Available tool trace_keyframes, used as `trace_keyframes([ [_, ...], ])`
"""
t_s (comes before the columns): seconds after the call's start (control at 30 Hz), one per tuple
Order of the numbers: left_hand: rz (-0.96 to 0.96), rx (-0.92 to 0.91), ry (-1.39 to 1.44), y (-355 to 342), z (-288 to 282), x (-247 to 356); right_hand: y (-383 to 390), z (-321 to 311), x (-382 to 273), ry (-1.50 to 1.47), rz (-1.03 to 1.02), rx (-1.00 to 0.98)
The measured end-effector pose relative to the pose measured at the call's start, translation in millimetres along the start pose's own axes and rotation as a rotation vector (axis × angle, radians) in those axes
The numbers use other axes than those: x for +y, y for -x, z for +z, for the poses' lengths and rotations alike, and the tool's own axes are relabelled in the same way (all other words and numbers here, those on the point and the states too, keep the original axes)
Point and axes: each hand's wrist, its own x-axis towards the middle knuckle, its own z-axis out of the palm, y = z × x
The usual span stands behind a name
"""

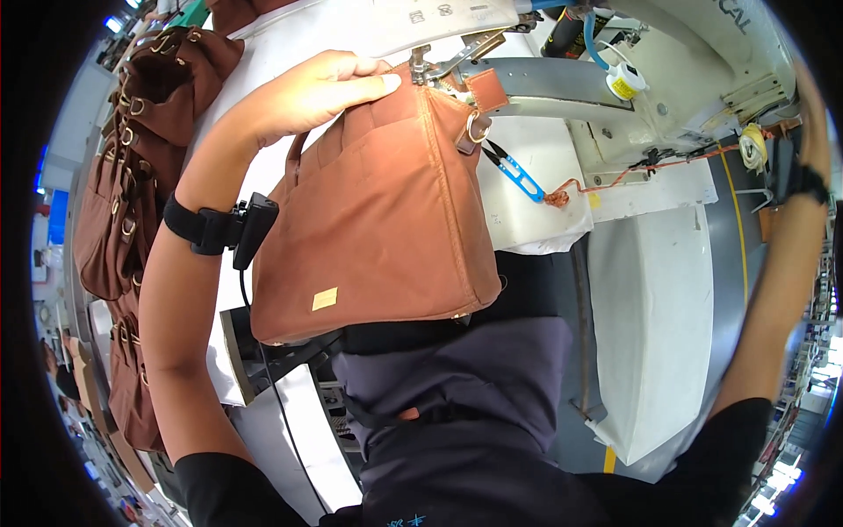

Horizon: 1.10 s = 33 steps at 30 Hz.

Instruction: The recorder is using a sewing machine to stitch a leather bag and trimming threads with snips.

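My left hand (342, 92) grips the top edge of a brown bag (369, 220) with a small gold plate, at the sewing machine's metal presser foot (420, 68). A brown tab (486, 90) and gold ring (479, 130) stick out beside the foot. Right of the bag, blue thread snips (518, 171) lie on the white worktop, tied to an orange cord. My right hand (808, 119) is raised at the far right rim beside the machine body, blurred, with its fingers indistinct.
Several brown bags (123, 220) are piled along my left. The machine housing (702, 61) spans the upper right, with a small oiler bottle (623, 81) and a thread bundle (752, 147). A white panel (650, 325) stands at lower right beside the grey floor.
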Motion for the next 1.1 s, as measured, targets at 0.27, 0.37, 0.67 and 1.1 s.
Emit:
trace_keyframes([
  [0.27,0.107,0.079,-0.149,7.6,5.2,5.7,110.1,35.6,61.1,-0.391,0.079,0.299],
  [0.37,0.056,0.025,-0.201,-6.4,7.5,5.9,47.1,-11.5,26.9,-0.164,0.044,-0.066],
  [0.67,-0.045,0.102,0.056,-3.3,14.0,-13.9,74.0,54.2,34.8,-0.116,-0.058,0.472],
  [1.1,0.120,0.126,0.286,-20.3,19.4,-29.9,352.5,174.9,-163.7,-0.815,0.326,-0.899],
])
